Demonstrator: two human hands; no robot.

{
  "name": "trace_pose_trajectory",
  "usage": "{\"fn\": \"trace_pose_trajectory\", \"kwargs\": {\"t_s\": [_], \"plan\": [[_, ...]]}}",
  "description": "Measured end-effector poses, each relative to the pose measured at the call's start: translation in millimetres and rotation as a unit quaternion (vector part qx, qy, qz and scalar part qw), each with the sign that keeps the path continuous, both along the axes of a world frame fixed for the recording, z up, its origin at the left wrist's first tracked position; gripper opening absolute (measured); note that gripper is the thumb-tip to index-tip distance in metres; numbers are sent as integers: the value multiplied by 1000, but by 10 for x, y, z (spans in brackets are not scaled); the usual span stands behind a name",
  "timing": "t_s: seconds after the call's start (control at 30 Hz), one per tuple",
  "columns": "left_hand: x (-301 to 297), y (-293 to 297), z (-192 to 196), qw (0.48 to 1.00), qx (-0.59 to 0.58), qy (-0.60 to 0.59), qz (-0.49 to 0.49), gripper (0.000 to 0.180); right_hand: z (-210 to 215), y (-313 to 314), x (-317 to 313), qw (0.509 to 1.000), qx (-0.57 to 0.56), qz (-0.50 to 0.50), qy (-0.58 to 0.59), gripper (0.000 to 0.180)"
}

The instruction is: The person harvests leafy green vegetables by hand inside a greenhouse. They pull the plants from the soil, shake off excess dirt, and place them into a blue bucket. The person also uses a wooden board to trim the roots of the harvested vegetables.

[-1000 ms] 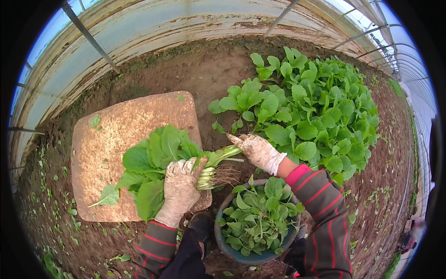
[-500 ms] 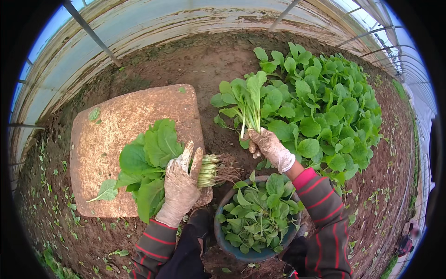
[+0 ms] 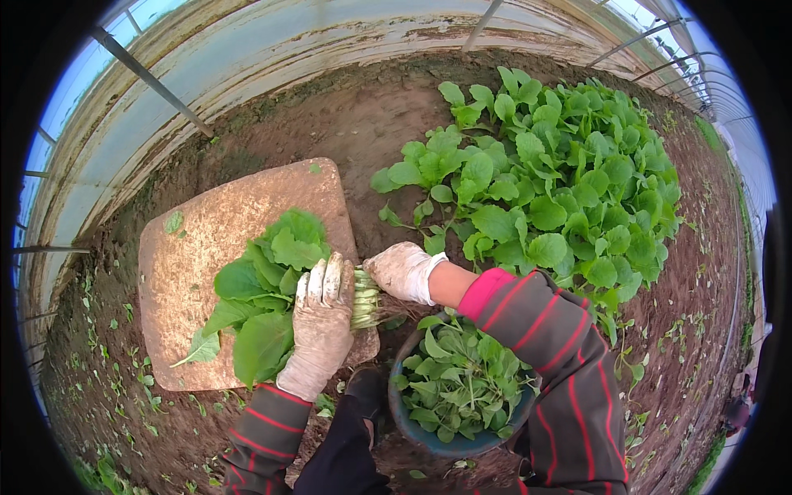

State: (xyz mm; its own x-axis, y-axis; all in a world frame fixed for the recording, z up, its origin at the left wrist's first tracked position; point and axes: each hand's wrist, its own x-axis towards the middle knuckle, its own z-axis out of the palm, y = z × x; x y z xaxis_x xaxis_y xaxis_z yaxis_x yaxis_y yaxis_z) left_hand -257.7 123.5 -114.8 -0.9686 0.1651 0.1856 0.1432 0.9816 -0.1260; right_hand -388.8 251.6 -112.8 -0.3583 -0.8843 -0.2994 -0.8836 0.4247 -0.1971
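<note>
A bunch of leafy greens (image 3: 264,338) lies sideways with its broad leaves to the left and its pale stems to the right. Gloved in stained white, my left hand (image 3: 324,318) is wrapped over the bunch just where leaves meet stems. My right hand (image 3: 402,272), in a similar glove, is closed at the stem end, pressed against the far side of the pale stems. Its fingertips are partly hidden, as are most of the roots. Beneath the bunch is a worn tan board (image 3: 190,272) with rounded corners and a few loose leaves.
A blue-green tub (image 3: 458,450) filled with leafy greens stands between my legs. Beyond my right arm grows a dense bed of green plants (image 3: 569,190). Brown soil (image 3: 346,124) runs back to a dirty plastic greenhouse wall (image 3: 289,49) with metal poles (image 3: 153,81).
My right hand has come left from the plant bed, with its small clump of greens, to the bunch's stem end. My left hand's fingers have closed more over the bunch.
</note>
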Motion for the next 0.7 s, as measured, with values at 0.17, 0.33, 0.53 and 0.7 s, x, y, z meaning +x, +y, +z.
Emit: {"fn": "trace_pose_trajectory", "kwargs": {"t_s": [0.17, 0.33, 0.53, 0.7], "plan": [[-224, -29, 410, 982, -41, -169, -79, 88, -114, 17, 46, 996, -56, 13, 62, 15], [-297, -27, 366, 970, -18, -238, -51, 100, -160, 25, 126, 980, -155, 11, 121, 11], [-5, 115, 82, 995, 16, -98, 6, 84, -246, 130, 317, 962, -238, -54, 125, 14], [-32, 180, 55, 994, 68, -77, 46, 72, -265, 609, 306, 933, -235, -250, 107, 14]]}}
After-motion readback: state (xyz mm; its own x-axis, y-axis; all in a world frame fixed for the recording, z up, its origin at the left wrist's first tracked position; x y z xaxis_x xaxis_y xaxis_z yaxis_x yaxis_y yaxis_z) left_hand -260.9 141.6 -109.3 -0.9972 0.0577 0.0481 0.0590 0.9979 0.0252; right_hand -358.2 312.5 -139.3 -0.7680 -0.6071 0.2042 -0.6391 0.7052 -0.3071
